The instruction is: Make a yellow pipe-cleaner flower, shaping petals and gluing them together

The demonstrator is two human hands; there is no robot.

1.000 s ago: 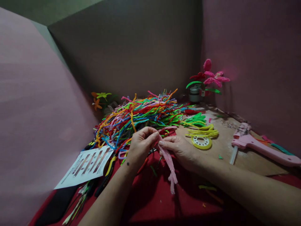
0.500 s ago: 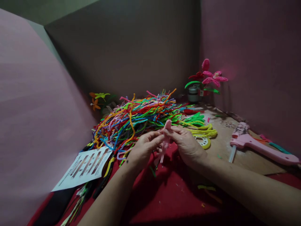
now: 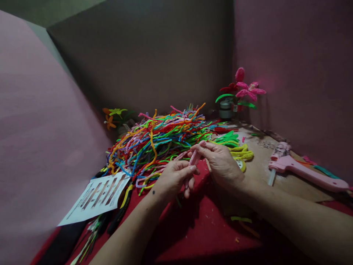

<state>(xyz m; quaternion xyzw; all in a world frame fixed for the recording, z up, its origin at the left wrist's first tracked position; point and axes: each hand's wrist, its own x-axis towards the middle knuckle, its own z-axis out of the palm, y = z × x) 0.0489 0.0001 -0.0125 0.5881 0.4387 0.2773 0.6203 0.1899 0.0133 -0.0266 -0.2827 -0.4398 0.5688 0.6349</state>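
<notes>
Hands (image 3: 227,165) drawn apart; pink fuzzy strip (image 3: 195,157) slants, pinched between them.

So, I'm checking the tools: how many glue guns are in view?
1: the pink glue gun lies on the brown board, right of the right hand. Others could be hidden under the fuzzy-stem pile.

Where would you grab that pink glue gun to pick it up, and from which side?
I'd grip the long, slim handle of the pink glue gun, coming from the near right, since the handle stretches that way. A teal strip lies just beyond it, and the clear glue stick juts out at the other end, probably best avoided.
</notes>
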